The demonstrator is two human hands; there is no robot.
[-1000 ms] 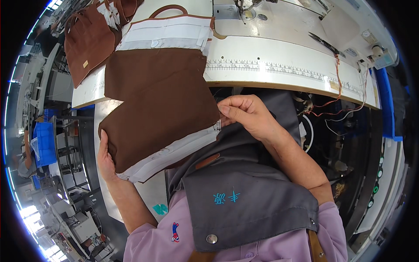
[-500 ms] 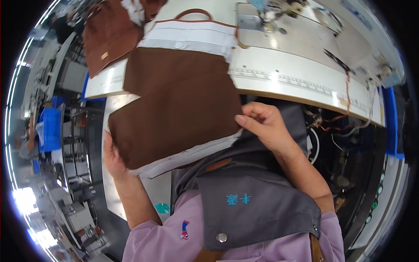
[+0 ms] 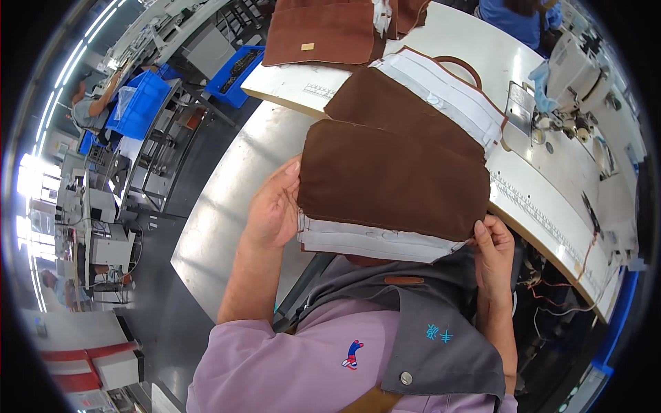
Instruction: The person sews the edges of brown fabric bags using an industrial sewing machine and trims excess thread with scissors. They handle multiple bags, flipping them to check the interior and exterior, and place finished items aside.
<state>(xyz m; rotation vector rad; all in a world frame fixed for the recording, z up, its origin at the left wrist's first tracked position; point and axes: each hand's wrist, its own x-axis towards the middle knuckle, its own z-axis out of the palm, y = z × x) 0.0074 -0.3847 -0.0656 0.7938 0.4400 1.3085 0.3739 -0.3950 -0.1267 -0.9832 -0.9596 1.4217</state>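
I hold a brown fabric bag piece (image 3: 396, 179) with white zipper strips along its near edge (image 3: 368, 239) and far end (image 3: 451, 93); a curved brown handle shows at the far end. My left hand (image 3: 274, 203) is closed on the piece's left edge. My right hand (image 3: 490, 251) pinches its lower right corner, thumb on top. The far part of the piece rests on the curved white sewing table (image 3: 544, 186).
Brown bags (image 3: 323, 31) lie at the table's back. A sewing machine (image 3: 568, 72) and black snips (image 3: 590, 210) are on the right. Below left is a metal shelf (image 3: 213, 227); beyond are blue bins (image 3: 138, 103). Co-workers (image 3: 509, 17) (image 3: 89, 107) sit farther off.
The camera view has swung, so table and bags appear farther right. The held piece now lies more level across the view, my left hand higher in frame, my right hand lower and farther right.
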